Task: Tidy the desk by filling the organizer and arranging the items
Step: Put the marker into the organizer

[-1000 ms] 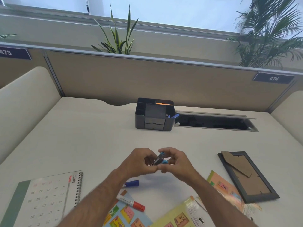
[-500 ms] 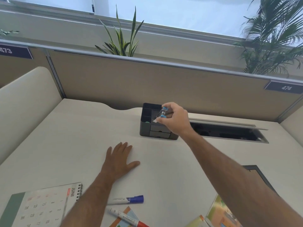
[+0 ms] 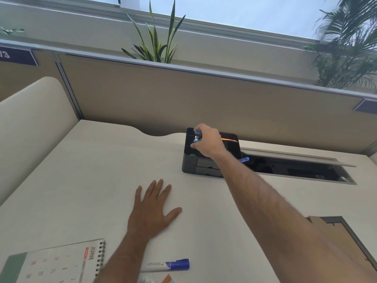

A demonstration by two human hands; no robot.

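Note:
A dark grey desk organizer (image 3: 190, 163) stands at the back of the desk, with small drawers in front, an orange pencil and a blue pen in it. My right hand (image 3: 208, 141) reaches over its left compartments and pinches a small blue-and-silver clip (image 3: 196, 136) between thumb and fingers. My left hand (image 3: 152, 211) lies flat on the desk (image 3: 81, 180), fingers spread, holding nothing. A blue-capped white marker (image 3: 169, 265) lies near the front edge.
A spiral June calendar (image 3: 59, 264) lies at the front left. A picture frame (image 3: 344, 240) lies face down at the right. An open cable slot (image 3: 295, 170) runs right of the organizer. Partition walls close the back and left.
My hands separated: the right carried the clip from the desk's middle to above the organizer, the left went flat on the desk. The camera view tilted up and forward.

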